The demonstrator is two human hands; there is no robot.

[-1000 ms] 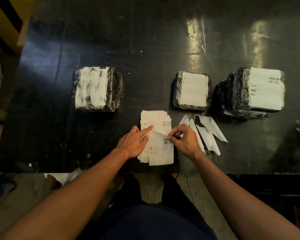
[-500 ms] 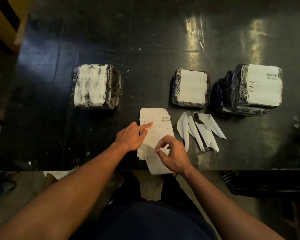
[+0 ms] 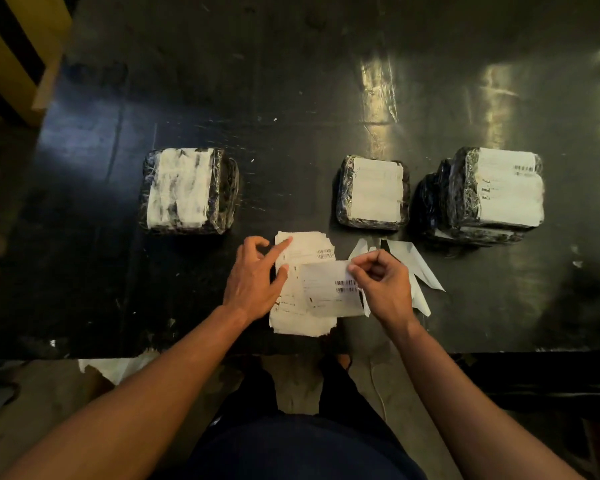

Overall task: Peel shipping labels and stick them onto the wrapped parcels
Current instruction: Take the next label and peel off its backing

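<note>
The right hand (image 3: 383, 285) pinches one label (image 3: 328, 289) by its edge, just above the label stack (image 3: 302, 323); the left hand (image 3: 253, 275) presses that stack flat, fingers spread. Peeling looks underway. Next, I'd guess, it goes to the parcel (image 3: 187, 192) left of the stack.

No text is coming through legibly anywhere. Barcodes are showing on the lifted label (image 3: 329, 289) at its right edge, two short rows, w/ faint print lines beside them, too small to read. Same on the label stack (image 3: 302, 251) underneath: two barcode rows near top right. Far-right parcel (image 3: 499, 188) is carrying a label w/ a barcode at top right & dark marks at left, unreadable. Middle parcel (image 3: 374, 192) label is showing only faint lines.
</note>
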